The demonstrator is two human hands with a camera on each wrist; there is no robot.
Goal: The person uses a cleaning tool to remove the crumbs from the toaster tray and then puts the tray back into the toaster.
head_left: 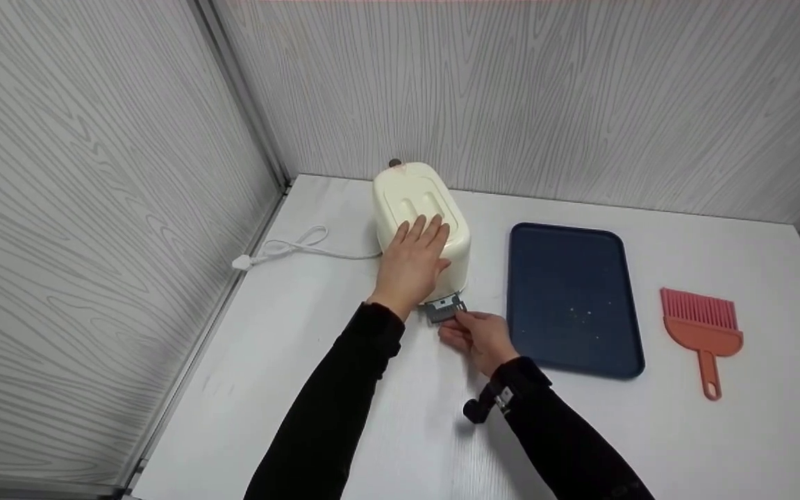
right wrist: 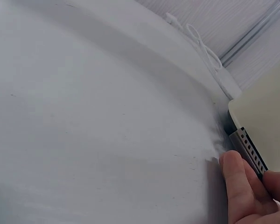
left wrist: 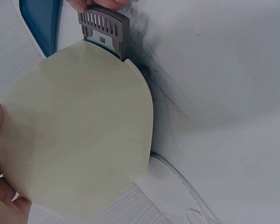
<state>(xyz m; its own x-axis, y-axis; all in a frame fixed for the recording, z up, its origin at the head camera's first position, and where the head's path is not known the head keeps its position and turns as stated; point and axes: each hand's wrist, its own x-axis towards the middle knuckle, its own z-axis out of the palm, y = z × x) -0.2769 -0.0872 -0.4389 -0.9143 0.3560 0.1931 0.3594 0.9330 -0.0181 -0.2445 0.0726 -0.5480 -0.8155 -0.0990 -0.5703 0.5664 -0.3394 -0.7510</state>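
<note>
A cream toaster (head_left: 417, 187) with a closed top stands on the table. My left hand (head_left: 410, 267) rests on its top near the front end, fingers straight. From the toaster's low front end sticks out a grey slotted crumb tray (head_left: 444, 309), partly drawn out, its rest hidden inside. My right hand (head_left: 480, 339) pinches the crumb tray's outer edge between thumb and fingers. In the left wrist view the crumb tray (left wrist: 102, 28) shows its row of slots. The right wrist view has my fingers (right wrist: 233, 172) against the crumb tray (right wrist: 248, 151).
Right of the toaster lies a dark blue tray (head_left: 567, 285) with a few crumbs on it. Farther right is an orange hand brush (head_left: 704, 337) with pink bristles. The toaster's white cord (head_left: 296, 246) and plug lie to the left. Panels stand along the back and left.
</note>
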